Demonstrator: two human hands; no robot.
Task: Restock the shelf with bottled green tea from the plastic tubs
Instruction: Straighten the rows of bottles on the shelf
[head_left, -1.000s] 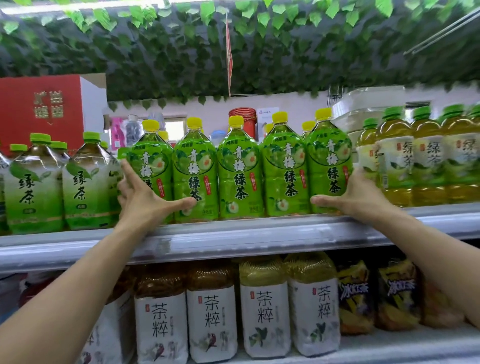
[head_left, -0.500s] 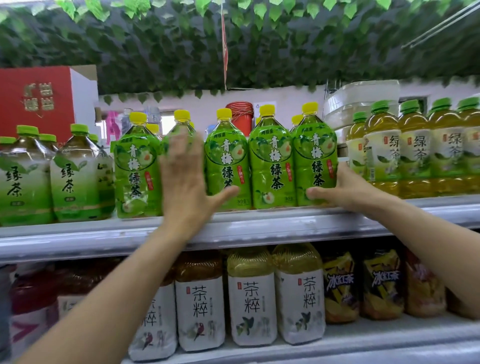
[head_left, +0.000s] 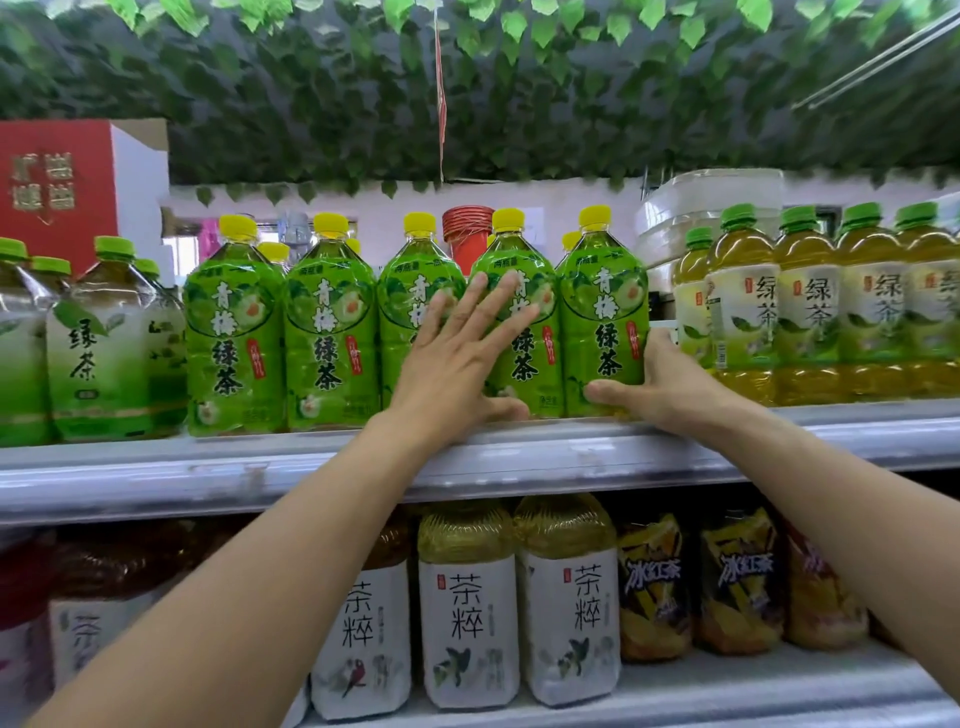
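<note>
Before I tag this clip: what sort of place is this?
Most likely a small grocery shop's drinks aisle: a metal shelf lined with rows of yellow-capped green tea bottles, more tea bottles on the tier below, and both hands straightening the front row.

I see fake ivy leaves (head_left: 322, 93) at twelve o'clock, a red carton (head_left: 57, 192) at ten, white-labelled tea bottles (head_left: 467, 603) at six

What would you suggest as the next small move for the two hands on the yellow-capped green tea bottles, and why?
Probably press gently back: the left hand lies flat across the third and fourth bottles, the right hand holds the end bottle, all standing near the shelf edge.
</note>
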